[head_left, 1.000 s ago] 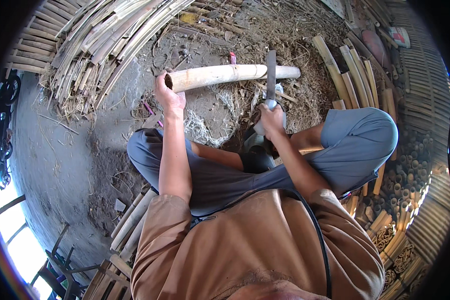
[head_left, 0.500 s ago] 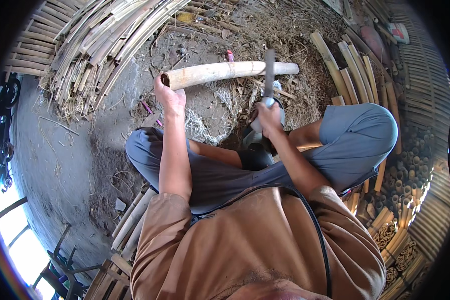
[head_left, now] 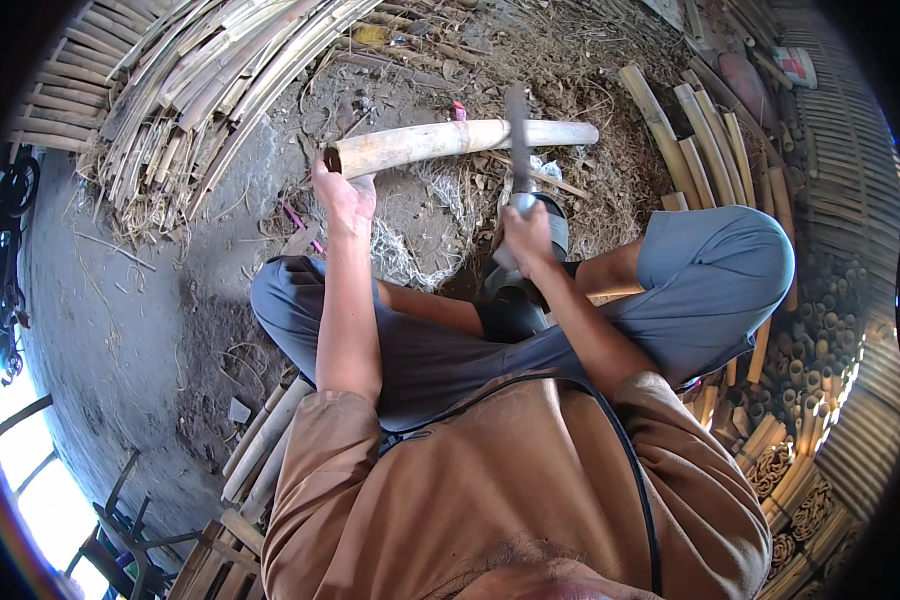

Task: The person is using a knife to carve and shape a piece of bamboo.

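A pale bamboo pole (head_left: pixel 410 147) lies crosswise in front of my crossed legs, its hollow end toward the left. My left hand (head_left: pixel 346 200) grips that end from below, the thumb beside the opening. My right hand (head_left: pixel 526 238) is wrapped round the grey handle of a long knife (head_left: pixel 517 125). The knife's dark blade points away from me and crosses over the pole right of its middle. Whether the blade touches the bamboo I cannot tell.
A heap of split bamboo strips (head_left: pixel 220 80) lies at the far left. Several thick bamboo pieces (head_left: pixel 660 130) lean at the right, near a white bucket (head_left: pixel 795 67). Cut bamboo tubes (head_left: pixel 810 370) are stacked beside my right knee. Fibres and shavings (head_left: pixel 610 190) litter the ground.
My right hand and the knife have moved a little to the left along the pole. The left hand has shifted slightly at the pole's end, which stays nearly in place.
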A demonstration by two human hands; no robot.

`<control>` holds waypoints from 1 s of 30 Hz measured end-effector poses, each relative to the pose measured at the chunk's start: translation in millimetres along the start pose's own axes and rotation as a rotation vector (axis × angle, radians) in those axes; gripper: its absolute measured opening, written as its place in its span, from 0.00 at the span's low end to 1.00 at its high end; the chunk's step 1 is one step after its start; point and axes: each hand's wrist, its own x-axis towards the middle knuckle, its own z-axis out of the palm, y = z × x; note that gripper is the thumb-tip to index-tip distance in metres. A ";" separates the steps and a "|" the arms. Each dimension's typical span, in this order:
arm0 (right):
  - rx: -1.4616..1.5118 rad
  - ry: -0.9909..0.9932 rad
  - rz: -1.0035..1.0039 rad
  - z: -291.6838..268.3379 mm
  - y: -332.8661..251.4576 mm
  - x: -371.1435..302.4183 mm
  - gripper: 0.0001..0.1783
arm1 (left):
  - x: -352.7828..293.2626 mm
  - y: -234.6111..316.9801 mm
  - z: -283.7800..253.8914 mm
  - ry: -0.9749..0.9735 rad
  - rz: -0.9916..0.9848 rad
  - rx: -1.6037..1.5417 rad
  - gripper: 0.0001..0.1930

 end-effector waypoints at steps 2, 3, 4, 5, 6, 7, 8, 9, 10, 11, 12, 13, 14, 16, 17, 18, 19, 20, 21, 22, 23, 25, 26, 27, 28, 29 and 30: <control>-0.176 -0.170 -0.184 8.7 -1.9 -9.3 0.12 | -31.3 20.9 25.7 -0.086 -0.048 0.119 0.31; -0.220 -0.182 -0.155 15.2 -28.2 -28.4 0.18 | -29.6 40.7 13.1 -0.301 -0.034 0.149 0.32; -0.194 -0.213 -0.140 15.2 -34.5 -31.1 0.19 | -30.4 53.8 1.9 -0.296 -0.122 0.113 0.34; -0.164 -0.229 -0.128 13.9 -39.9 -26.1 0.19 | -36.9 66.6 9.2 -0.305 -0.215 0.078 0.35; -0.152 -0.215 -0.091 4.6 -32.8 -13.2 0.18 | -35.1 63.9 10.7 -0.311 -0.219 0.081 0.35; -0.140 -0.202 -0.054 -4.3 -22.6 -0.9 0.18 | -33.7 58.8 12.6 -0.321 -0.246 0.069 0.35; -0.048 -0.131 -0.048 -4.0 -23.1 2.0 0.17 | -31.6 53.5 10.8 -0.324 -0.266 0.052 0.34; -0.051 -0.135 -0.052 -4.0 -23.0 3.4 0.17 | -29.1 50.4 8.6 -0.322 -0.261 0.049 0.34; 0.098 -0.047 0.078 -4.1 -23.1 4.3 0.13 | -26.6 47.9 6.5 -0.336 -0.229 0.128 0.33; 0.246 0.043 0.206 -2.7 -27.5 3.8 0.09 | -23.5 45.1 5.9 -0.350 -0.196 0.206 0.32; 0.279 0.084 0.210 -3.0 -20.2 2.5 0.09 | -28.1 37.9 15.9 -0.279 -0.095 0.392 0.31; 0.280 0.092 0.205 1.7 -9.7 -0.9 0.09 | -25.6 34.8 17.2 -0.286 -0.097 0.388 0.31; 0.172 0.043 0.047 8.4 5.3 -4.4 0.09 | -20.2 29.9 16.5 -0.276 -0.049 0.428 0.31; -0.099 -0.077 -0.223 13.8 4.3 -17.3 0.10 | -39.7 33.5 34.6 -0.260 -0.023 0.480 0.27; -0.252 -0.192 -0.351 21.5 -24.8 -36.8 0.11 | -39.9 44.5 17.4 -0.231 -0.003 0.486 0.27; -0.337 -0.299 -0.360 19.8 -52.2 -47.7 0.13 | -34.0 51.4 -1.5 -0.258 -0.007 0.478 0.26; -0.226 -0.363 -0.175 15.4 -56.6 -43.3 0.19 | -28.5 50.9 -7.6 -0.305 -0.023 0.467 0.25; -0.195 -0.306 -0.223 10.0 -50.7 -35.9 0.18 | -27.4 48.6 -6.5 -0.294 -0.065 0.466 0.25; -0.168 -0.253 -0.271 3.8 -44.8 -29.4 0.17 | -28.2 50.4 -3.3 -0.296 -0.064 0.467 0.25; -0.141 -0.178 -0.155 -0.5 -39.0 -23.2 0.16 | -28.5 54.2 -0.8 -0.355 -0.110 0.521 0.24; -0.021 -0.100 -0.094 1.8 -39.4 -16.5 0.15 | -28.4 57.6 -0.1 -0.411 -0.152 0.572 0.24; 0.270 -0.021 0.205 -7.2 -36.4 -10.4 0.13 | -26.8 57.4 -1.7 -0.441 -0.152 0.576 0.23; 0.212 0.063 0.181 -14.7 -14.5 8.6 0.08 | -28.8 43.6 13.8 -0.419 -0.114 0.558 0.23; 0.213 0.067 0.182 -12.6 -8.7 6.6 0.08 | -32.3 39.7 19.2 -0.376 -0.069 0.543 0.23; 0.181 -0.035 0.040 -9.5 -0.5 1.0 0.09 | -35.2 40.2 23.3 -0.429 -0.070 0.555 0.23; 0.147 -0.142 -0.100 -4.0 3.2 -7.0 0.10 | -37.1 42.8 26.5 -0.430 -0.072 0.557 0.23; 0.016 -0.300 -0.111 3.4 -24.6 -25.6 0.12 | -40.3 52.0 17.9 -0.372 -0.044 0.592 0.24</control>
